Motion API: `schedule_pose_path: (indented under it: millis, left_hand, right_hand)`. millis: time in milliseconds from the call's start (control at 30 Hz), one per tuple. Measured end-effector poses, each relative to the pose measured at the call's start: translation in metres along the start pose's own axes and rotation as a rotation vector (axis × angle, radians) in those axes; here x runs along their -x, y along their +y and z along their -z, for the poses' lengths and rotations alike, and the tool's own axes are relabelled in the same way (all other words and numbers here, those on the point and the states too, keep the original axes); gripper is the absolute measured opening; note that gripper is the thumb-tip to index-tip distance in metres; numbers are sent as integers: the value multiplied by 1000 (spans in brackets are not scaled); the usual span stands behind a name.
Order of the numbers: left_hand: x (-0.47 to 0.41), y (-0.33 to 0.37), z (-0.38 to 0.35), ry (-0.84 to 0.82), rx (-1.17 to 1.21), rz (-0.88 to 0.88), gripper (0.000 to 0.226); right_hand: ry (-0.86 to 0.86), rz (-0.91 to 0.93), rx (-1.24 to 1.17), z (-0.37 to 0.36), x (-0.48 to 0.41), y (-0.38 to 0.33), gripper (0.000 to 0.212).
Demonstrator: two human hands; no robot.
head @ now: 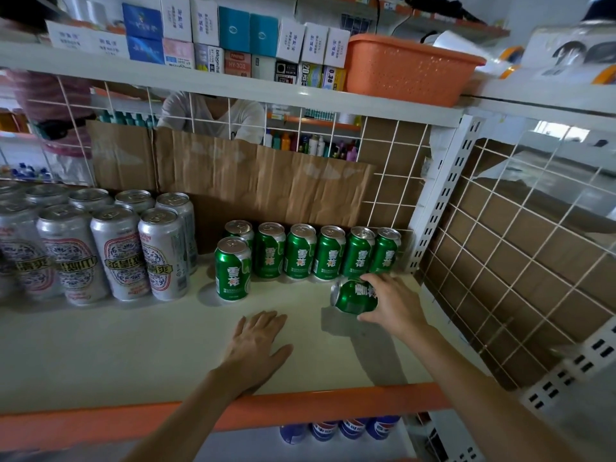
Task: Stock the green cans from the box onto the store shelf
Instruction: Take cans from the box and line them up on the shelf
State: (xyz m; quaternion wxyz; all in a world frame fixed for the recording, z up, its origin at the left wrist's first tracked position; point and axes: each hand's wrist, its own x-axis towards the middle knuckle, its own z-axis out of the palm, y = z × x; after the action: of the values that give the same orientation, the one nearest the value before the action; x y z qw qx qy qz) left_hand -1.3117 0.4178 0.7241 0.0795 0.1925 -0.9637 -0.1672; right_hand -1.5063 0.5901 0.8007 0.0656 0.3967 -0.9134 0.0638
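Silver cans [100, 248]: upright, far left on the shelf [133, 345].
Left hand [256, 345]: flat on the shelf, fingers straight.
Green cans [300, 251]: seven upright, far middle.
Held can [353, 296]: green, tipped sideways, near the row's right end.
Right hand [393, 305]: gripping it.

Single head view, wide-angle, close in. Faces forward and down onto shelf [133, 345], toward wire-grid back [393, 181]. Shelf's orange front edge [100, 425] crosses frame bottom; upper shelf [233, 91] crosses top. Right corner post [443, 195] leans, lines bowed by lens. Blue cans [336, 430] on level below peek from under front edge.
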Motion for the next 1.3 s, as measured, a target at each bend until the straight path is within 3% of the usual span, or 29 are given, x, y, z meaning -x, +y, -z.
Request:
schedule_pose_path:
  millis: [67,200,267,333,467,700,900,1133,1300]
  left_hand:
    - [-1,2,5,40,60,-8,89]
    - [-7,12,21,32,141,-53,119]
    - [-8,19,28,34,224,-80,120]
    - [-8,27,32,32,294,-108,114]
    - [-7,39,34,-6,562,-77,77]
    - [-3,41,32,91,863,-67,64]
    - [0,40,46,97,869,-157,58]
    - [-4,35,80,-73,720,-215,61]
    - [-4,38,102,-205,603,-292,57]
  right_hand:
    - [11,39,0,4,9,-9,78]
    - [11,116,-18,8,26,-26,76]
    - [0,145,-16,10,32,-35,73]
    - [-15,162,-21,12,38,-44,74]
    - [-1,200,-30,16,46,-58,73]
    - [94,232,-83,18,57,-69,72]
    - [83,263,-150,19,63,-67,78]
    - [-189,285,-317,39,62,-60,93]
    - [-347,253,-387,49,62,-62,91]
